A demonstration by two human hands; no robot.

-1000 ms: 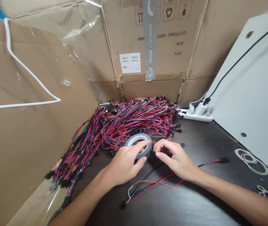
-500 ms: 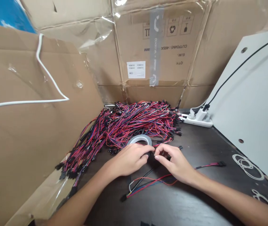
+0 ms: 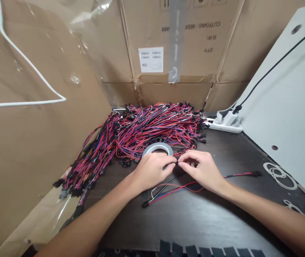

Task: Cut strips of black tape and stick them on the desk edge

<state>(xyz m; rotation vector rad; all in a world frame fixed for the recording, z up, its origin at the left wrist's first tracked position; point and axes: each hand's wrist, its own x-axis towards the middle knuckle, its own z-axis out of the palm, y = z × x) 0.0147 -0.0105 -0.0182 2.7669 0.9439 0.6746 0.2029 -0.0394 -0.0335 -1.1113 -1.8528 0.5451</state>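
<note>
My left hand (image 3: 156, 169) and my right hand (image 3: 204, 170) meet over the table, thumb and fingertips of each pinched together and almost touching. Whatever is between the fingertips is small and dark, too small to name. A grey tape roll (image 3: 156, 146) is right behind my left hand, partly covered by it. Under and in front of my hands lies a wire harness (image 3: 165, 197) with red, blue, black and white wires. Its black connector (image 3: 145, 204) points toward me at the left; the other end (image 3: 256, 174) emerges to the right of my right wrist.
A large heap of wire harnesses (image 3: 155, 125) fills the back of the table. At the back right stands a white power strip (image 3: 224, 125). Rubber bands (image 3: 279, 175) lie on the right. Black strips (image 3: 191, 251) line the near edge. Cardboard (image 3: 34, 71) and a white panel (image 3: 289, 96) enclose the space.
The view has tilted downward, bringing more of the row of black strips into sight at the bottom. My hands stay pinched close together, with the fingers slightly shifted.
</note>
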